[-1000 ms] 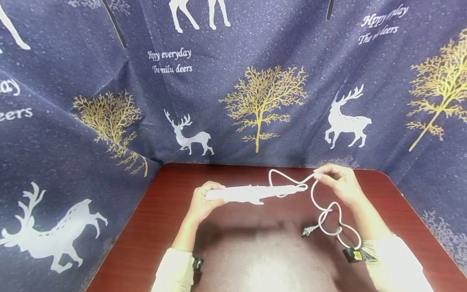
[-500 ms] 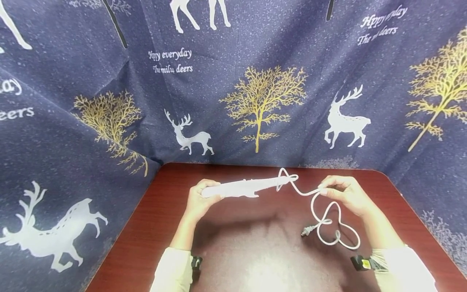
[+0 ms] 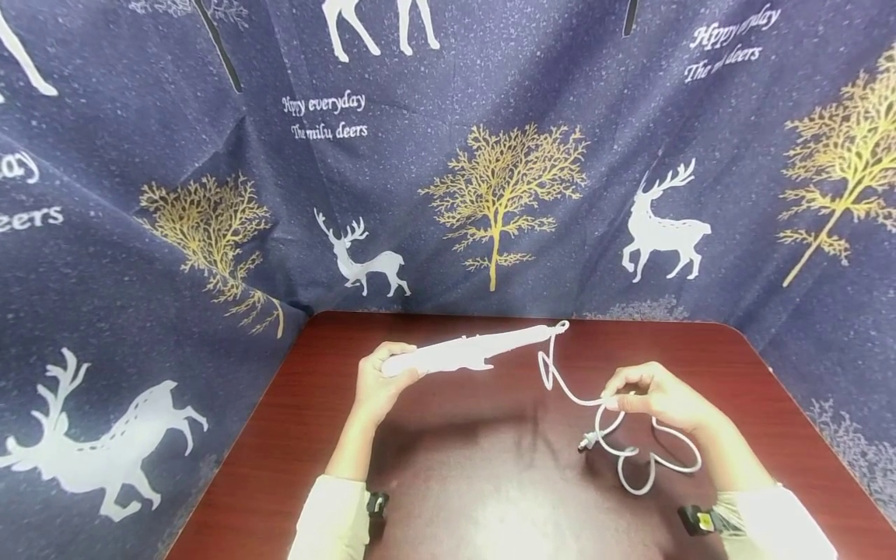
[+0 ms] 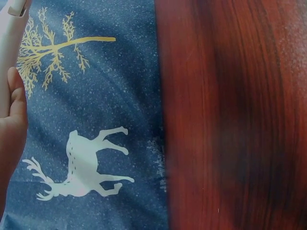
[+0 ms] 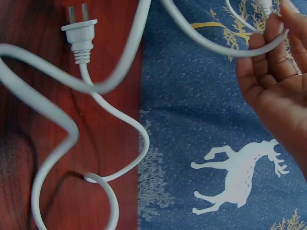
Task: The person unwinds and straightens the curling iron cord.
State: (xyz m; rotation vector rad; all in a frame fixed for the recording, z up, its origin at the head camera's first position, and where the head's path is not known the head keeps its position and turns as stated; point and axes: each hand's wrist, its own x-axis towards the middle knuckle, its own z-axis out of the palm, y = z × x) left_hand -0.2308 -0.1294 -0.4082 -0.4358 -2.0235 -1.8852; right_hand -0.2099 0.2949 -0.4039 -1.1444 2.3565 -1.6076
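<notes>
A long white curling iron [image 3: 441, 355] with a small lever on its lower side is raised over the table, its cord end tilted up to the right. My left hand [image 3: 378, 381] grips its thick left end, thumb along the body, as the left wrist view also shows. From the thin end, a white cord [image 3: 568, 394] drops in a small twist. My right hand [image 3: 665, 400] pinches that cord between thumb and fingers, lower and to the right. Beyond the pinch, the slack cord lies in loose loops, ending in a two-pin plug [image 5: 80, 36].
The reddish-brown wooden table [image 3: 315, 435] has a bright glare spot near its front. A dark blue cloth [image 3: 448, 194] printed with white deer and yellow trees hangs behind and to the left. Small black devices [image 3: 698, 519] are strapped to both wrists.
The cord end of the curling iron has tilted upward. My right hand has moved down toward the front with the cord, and the cord loop around the thin end has come loose and hangs below.
</notes>
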